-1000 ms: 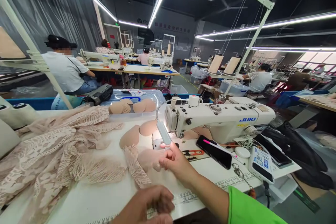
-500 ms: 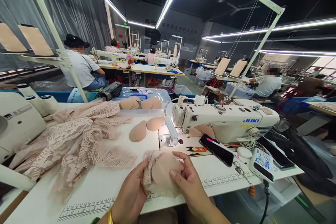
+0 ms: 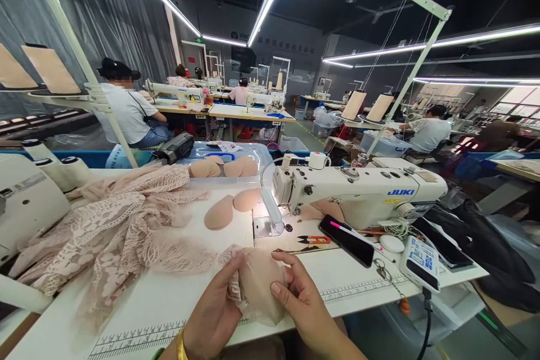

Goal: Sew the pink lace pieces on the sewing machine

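Observation:
Between my hands, over the front of the white table (image 3: 169, 306), is a beige bra cup (image 3: 259, 281) with sheer fabric and lace about it. My left hand (image 3: 217, 304) grips its left side, thumb on top near the lace edge. On the right side, my right hand (image 3: 301, 295) pinches the cup with thumb and fingers. Beyond them stands a white sewing machine (image 3: 358, 191), its lamp lit over the metal needle plate (image 3: 268, 226). Two loose beige cups (image 3: 218, 214) lie left of the plate. Lace fabric (image 3: 122, 225) is heaped at the left.
Orange thread snips (image 3: 314, 239), a black phone (image 3: 346, 242) with a pen on it, and a white power bank (image 3: 421, 264) lie to the right. A clear plastic bin (image 3: 257, 152) with more cups stands behind. Co-workers sit at machines farther off.
The cup has turned slightly in my hands, and its rounded face shows more. Its lace edge is now more covered by my left hand. The view has shifted a little.

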Demonstrator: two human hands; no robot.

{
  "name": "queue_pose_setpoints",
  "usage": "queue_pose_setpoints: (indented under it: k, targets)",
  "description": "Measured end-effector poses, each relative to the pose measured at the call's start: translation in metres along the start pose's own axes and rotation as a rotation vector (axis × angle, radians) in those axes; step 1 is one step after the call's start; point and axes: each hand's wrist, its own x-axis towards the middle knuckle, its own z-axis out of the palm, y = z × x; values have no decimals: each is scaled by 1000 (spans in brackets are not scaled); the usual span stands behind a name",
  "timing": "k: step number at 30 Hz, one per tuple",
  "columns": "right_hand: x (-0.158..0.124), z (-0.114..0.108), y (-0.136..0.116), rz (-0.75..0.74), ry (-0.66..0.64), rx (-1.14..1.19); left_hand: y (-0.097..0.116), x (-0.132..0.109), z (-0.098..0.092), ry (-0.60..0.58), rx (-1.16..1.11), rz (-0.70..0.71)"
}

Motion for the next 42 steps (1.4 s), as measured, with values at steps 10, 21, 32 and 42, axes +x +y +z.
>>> queue_pose_setpoints:
  k: [10,21,32,42]
  targets:
    - [1,6,2,21,143,68,-4,5,-2,-46,82,11]
    - [7,1,15,51,190,151,-1,1,2,-82,57,-2]
    - [10,2,10,46,206,213,0,4,2,-119,124,7]
    - [5,-26,-1,49,-55,-9,12,10,4,-297,348,53]
